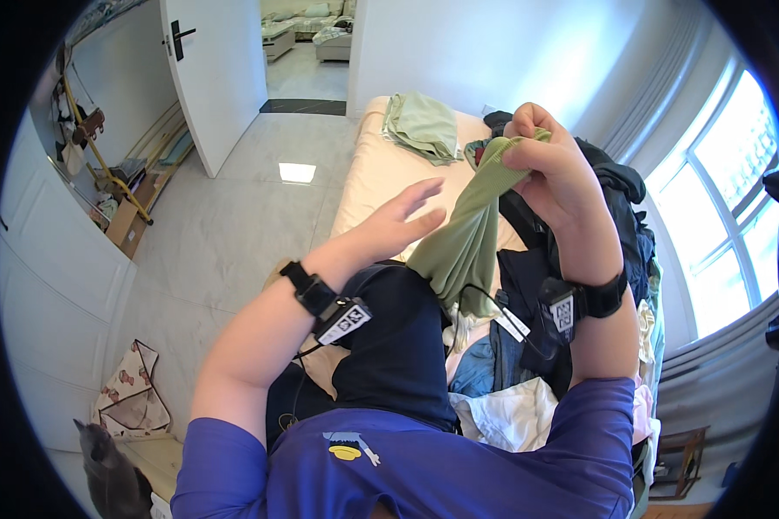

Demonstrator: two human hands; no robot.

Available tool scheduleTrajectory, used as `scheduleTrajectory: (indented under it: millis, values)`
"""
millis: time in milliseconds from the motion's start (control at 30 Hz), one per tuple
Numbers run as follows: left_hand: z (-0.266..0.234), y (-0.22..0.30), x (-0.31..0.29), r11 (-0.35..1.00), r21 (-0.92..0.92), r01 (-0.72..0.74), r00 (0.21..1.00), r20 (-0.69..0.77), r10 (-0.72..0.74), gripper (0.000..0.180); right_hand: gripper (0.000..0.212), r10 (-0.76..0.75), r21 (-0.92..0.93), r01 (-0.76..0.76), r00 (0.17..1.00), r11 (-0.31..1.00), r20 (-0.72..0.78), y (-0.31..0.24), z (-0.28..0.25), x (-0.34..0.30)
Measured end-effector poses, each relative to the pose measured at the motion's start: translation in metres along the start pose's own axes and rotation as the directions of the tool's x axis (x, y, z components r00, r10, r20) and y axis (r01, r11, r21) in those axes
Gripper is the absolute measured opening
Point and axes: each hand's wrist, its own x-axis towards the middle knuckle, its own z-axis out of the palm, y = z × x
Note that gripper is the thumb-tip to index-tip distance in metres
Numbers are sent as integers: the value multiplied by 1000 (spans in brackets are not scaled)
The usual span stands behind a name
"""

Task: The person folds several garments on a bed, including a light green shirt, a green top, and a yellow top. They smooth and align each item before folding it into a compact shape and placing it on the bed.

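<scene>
A green piece of clothing [469,229] with a ribbed edge hangs from my right hand [550,169], raised over the bed with its fingers pinched on the top of the cloth. Its lower part drapes down beside my dark-trousered leg [389,337]. My left hand [404,221] is just left of the cloth, fingers stretched out and apart, holding nothing. Whether its fingertips touch the fabric I cannot tell. Both wrists wear black straps with small devices.
Folded light-green cloth [422,125] lies at the bed's [363,182] far end. Dark clothes [619,195] are heaped on the right, with a white garment [515,415] and blue denim [476,368] nearer. A grey cat [112,471] sits lower left. A white door [212,78] stands open.
</scene>
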Motion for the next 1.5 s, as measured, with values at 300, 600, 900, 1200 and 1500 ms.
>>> scheduleTrajectory:
  millis: [300, 600, 900, 1200, 1500]
  values:
    - [31, -40, -28, 994, -44, 97, 991, 98, -93, 37, 40, -69, 5, 69, 997, 998, 22, 4, 13, -59]
    - [-11, -85, -69, 898, 397, 192, 970, -217, -111, 22, 33, 122, -657, -189, 982, 730, -147, 62, -43, -133]
    - [-14, -45, -91, 771, 597, 222, 953, -301, -41, 22, 29, 587, -847, -436, 786, 305, -193, 122, -63, -151]
    - [-43, -10, -119, 650, 748, 134, 713, -528, 460, 12, 18, -225, -994, -107, 969, -10, -102, 65, -45, -140]
    - [-83, -51, -121, 544, 750, 375, 716, -607, 344, 8, 23, -57, -692, -377, 854, 616, -517, 21, -65, -155]
